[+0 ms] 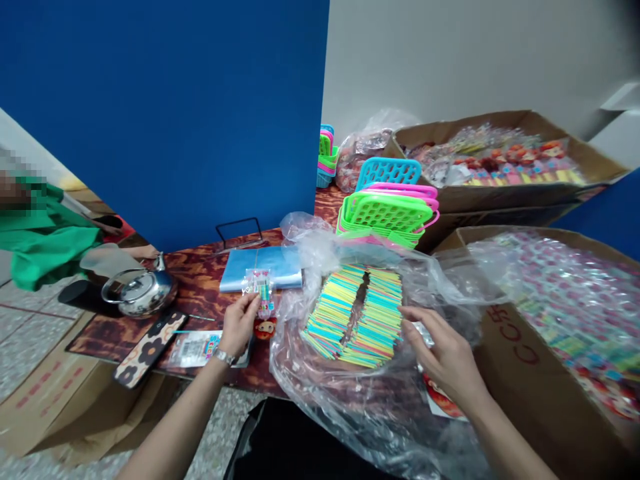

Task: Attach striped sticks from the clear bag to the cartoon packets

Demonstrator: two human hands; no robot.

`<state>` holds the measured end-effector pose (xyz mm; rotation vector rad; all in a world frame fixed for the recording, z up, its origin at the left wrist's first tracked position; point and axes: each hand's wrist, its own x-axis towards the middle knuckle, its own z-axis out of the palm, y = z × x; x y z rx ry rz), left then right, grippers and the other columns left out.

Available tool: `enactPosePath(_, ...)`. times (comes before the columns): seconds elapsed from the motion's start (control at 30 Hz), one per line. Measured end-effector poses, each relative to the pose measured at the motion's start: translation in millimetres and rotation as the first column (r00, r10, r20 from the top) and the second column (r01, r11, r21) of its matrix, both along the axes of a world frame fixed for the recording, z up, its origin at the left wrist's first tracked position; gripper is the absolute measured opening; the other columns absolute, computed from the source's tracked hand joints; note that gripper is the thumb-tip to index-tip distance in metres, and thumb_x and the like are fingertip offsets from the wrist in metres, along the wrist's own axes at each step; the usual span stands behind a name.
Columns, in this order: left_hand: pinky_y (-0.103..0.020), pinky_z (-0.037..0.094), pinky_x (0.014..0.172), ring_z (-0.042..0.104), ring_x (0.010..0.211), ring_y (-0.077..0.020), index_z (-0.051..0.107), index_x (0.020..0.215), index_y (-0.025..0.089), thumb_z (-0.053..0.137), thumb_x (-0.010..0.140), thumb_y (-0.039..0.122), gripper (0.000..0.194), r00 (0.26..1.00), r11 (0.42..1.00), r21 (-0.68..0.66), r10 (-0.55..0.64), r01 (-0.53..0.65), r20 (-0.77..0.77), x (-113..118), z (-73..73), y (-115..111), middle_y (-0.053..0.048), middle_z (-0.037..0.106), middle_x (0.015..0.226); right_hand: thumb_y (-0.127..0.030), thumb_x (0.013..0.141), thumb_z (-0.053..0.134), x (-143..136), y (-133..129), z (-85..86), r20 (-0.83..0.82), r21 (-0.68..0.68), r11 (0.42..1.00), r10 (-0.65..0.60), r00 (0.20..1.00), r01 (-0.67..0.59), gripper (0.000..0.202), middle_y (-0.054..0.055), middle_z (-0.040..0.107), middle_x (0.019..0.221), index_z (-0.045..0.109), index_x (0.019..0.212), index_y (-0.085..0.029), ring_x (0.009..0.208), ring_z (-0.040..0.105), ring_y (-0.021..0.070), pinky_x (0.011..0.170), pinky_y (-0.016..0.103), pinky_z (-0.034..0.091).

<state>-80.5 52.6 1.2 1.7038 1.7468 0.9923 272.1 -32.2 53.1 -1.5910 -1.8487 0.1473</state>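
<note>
My left hand [241,325] pinches a small clear plastic packet [263,285] with colourful print and pink and green bits showing through. My right hand [445,350] reaches over the right edge of two rows of thin coloured sticks [380,313]; its fingers are apart and the fingertips are at the stick ends. Yellow, blue and pink sticks lie side by side on a spread clear plastic bag [310,373]. Behind my left hand lies a stack of shiny blue sheets [260,267]. A printed packet [197,348] rests left of my wrist.
Nested plastic baskets [387,213] stand behind the sticks. At right are cardboard boxes [515,360] filled with packaged goods. A metal kettle [143,293] and a flower-patterned case [150,350] sit at left. A blue panel [175,120] rises behind the table; a person in green [55,233] is beyond it.
</note>
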Motion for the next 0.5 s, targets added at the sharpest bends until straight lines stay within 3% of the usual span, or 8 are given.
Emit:
enactPosePath(0.1,-0.030,0.045,0.074,0.061,0.079,-0.0223,0.066,0.090,0.013,0.049,0.078,0.041,0.035,0.997,1.000,-0.011,0.019,-0.020,-0.076,-14.8,-13.1,25.3,-0.007,0.069,0.085,-0.033,0.087,0.040,25.9,5.2,-17.9,0.108,-0.057,0.994,-0.087,0.990,0.093,0.024,0.008,0.063,0.095,0.057,0.099,-0.021,0.086,0.060,0.0197,0.076,0.031,0.047)
enactPosePath(0.2,-0.039,0.037,0.087,0.055,0.094,-0.0289,0.068,0.083,0.015,0.052,0.073,0.040,0.032,0.982,0.998,0.031,0.051,-0.046,-0.181,-18.8,-17.1,38.4,-0.012,0.066,0.091,-0.029,0.087,0.038,53.1,7.2,-34.6,0.294,-0.122,0.967,-0.181,0.938,0.225,0.026,0.010,0.063,0.095,0.058,0.100,-0.017,0.089,0.058,0.0216,0.079,0.032,0.045)
enactPosePath(0.33,-0.042,0.035,0.088,0.053,0.095,-0.0300,0.066,0.087,0.014,0.045,0.076,0.043,0.038,0.863,0.995,0.091,0.069,-0.027,-0.500,-21.8,-18.6,44.4,-0.014,0.064,0.091,-0.025,0.084,0.045,77.7,8.2,-49.7,0.542,-0.305,0.879,-0.156,0.826,0.367,0.032,0.015,0.061,0.105,0.054,0.113,-0.012,0.092,0.057,0.0239,0.080,0.033,0.043)
enactPosePath(0.5,-0.040,0.039,0.086,0.054,0.096,-0.0296,0.062,0.093,0.013,0.043,0.077,0.046,0.042,0.867,0.998,0.037,0.063,-0.051,-0.494,-25.4,-18.5,44.9,-0.014,0.064,0.093,-0.028,0.081,0.052,85.1,14.4,-56.8,0.591,-0.342,0.861,-0.114,0.798,0.376,0.024,0.010,0.062,0.095,0.059,0.101,-0.015,0.088,0.057,0.0206,0.077,0.029,0.041)
